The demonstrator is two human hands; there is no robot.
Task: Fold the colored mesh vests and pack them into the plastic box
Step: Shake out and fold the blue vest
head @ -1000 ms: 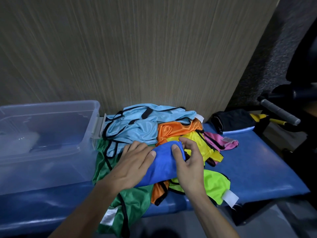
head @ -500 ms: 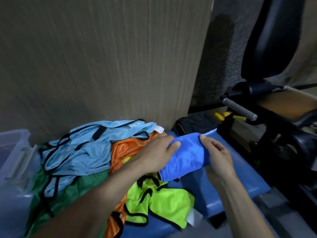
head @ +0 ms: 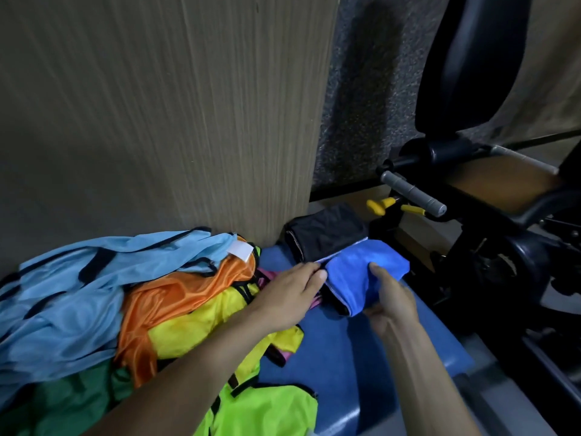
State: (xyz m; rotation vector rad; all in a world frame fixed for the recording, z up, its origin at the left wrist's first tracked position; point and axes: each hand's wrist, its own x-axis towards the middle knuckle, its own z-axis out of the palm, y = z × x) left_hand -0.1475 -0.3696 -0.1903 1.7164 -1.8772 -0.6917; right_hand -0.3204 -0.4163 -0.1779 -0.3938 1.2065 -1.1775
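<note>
Nearest, lime vest (head: pixel 267 410), yellow vest (head: pixel 195 322), orange vest (head: pixel 176 287) and light blue vest (head: pixel 81 287) lie unfolded on the desk (head: pixel 339 366); box not in view, so most work remains. Right hand (head: pixel 388 302) pinches the folded blue vest (head: pixel 361 275), thumb on top; left hand (head: pixel 290 292) rests on its left end, fingers straight and together. Long axis runs near-left to far-right, far end overlapping a folded black vest (head: pixel 323 231).

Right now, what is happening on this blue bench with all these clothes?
A person is sorting colored mesh vests on a padded blue bench. The right hand grips a folded royal-blue mesh vest and holds it beside a folded black garment. The left hand touches the blue vest's edge with straight fingers. A loose pile lies unfolded at the left: light-blue vest, orange vest, yellow vest, green vest, neon-green vest. The plastic box is not in view.
</note>
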